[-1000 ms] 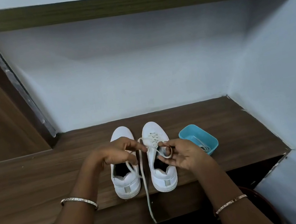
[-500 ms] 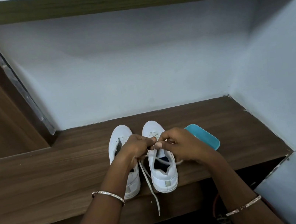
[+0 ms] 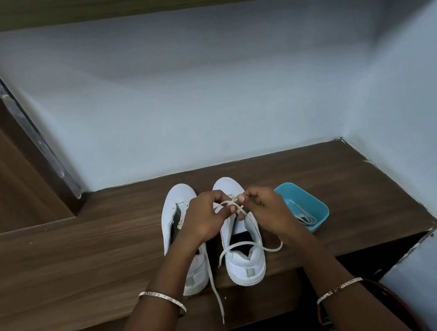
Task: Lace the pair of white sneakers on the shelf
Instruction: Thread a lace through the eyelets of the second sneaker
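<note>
Two white sneakers stand side by side, toes to the wall, on the wooden shelf [image 3: 69, 260]. The left sneaker [image 3: 178, 209] has no lace in its eyelets. Over the right sneaker [image 3: 246, 264], my left hand [image 3: 205, 219] and my right hand [image 3: 265, 209] each pinch a strand of its white lace [image 3: 235, 208], which crosses between my fingertips. One loose end loops over the heel opening and another hangs down past the shelf's front edge.
A teal tray [image 3: 307, 202] holding another white lace sits just right of the sneakers. Walls close the shelf at the back and right. A wooden panel rises at the left, another shelf runs overhead, and a dark red rim shows at the bottom right.
Both hands have come together over the right sneaker's front and drawn the lace up. The hanging end has shortened, and a loop now lies across the heel.
</note>
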Available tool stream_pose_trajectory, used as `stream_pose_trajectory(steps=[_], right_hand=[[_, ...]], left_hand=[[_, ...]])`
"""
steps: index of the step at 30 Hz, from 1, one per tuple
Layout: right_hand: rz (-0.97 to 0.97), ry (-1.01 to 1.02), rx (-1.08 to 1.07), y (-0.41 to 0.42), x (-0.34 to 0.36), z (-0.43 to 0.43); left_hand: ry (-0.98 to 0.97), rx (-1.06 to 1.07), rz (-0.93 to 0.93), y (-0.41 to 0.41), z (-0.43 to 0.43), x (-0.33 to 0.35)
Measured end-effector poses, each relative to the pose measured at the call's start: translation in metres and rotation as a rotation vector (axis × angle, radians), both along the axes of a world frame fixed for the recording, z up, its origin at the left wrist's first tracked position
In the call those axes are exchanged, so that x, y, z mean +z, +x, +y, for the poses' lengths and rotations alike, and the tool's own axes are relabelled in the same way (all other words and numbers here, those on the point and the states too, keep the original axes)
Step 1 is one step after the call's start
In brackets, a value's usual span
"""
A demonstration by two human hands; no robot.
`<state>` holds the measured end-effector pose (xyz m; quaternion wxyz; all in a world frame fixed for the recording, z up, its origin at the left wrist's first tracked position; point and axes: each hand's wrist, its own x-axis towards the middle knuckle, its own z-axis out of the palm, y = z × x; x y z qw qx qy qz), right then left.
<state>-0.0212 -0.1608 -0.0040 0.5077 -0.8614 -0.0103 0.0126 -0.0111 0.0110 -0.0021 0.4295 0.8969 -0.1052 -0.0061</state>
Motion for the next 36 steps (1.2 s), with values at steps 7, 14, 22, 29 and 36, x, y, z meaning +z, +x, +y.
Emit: stream_pose_trajectory(steps=[7,14,22,29,36], right_hand=[[0.166,0.253,-0.118,-0.001,0.003,0.005],[0.004,0.237,-0.283,0.006,0.004,-0.009],[-0.294,0.001,-0.108,-0.027,-0.005,-0.011],[-0.317,-0.187,-0.073,-0.024,-0.024,0.001],[0.145,0.613,-0.174,-0.026,0.018,-0.030]], left_hand=[[0.282,0.048,-0.383,-0.014,-0.009,-0.002],[0.389,0.044,-0.346,-0.016,-0.009,-0.003],[-0.351,0.075,0.476,-0.012,-0.012,0.017],[-0.343,0.080,0.398,-0.011,-0.006,0.013],[-0.204,0.099,0.168,-0.004,0.012,0.003]])
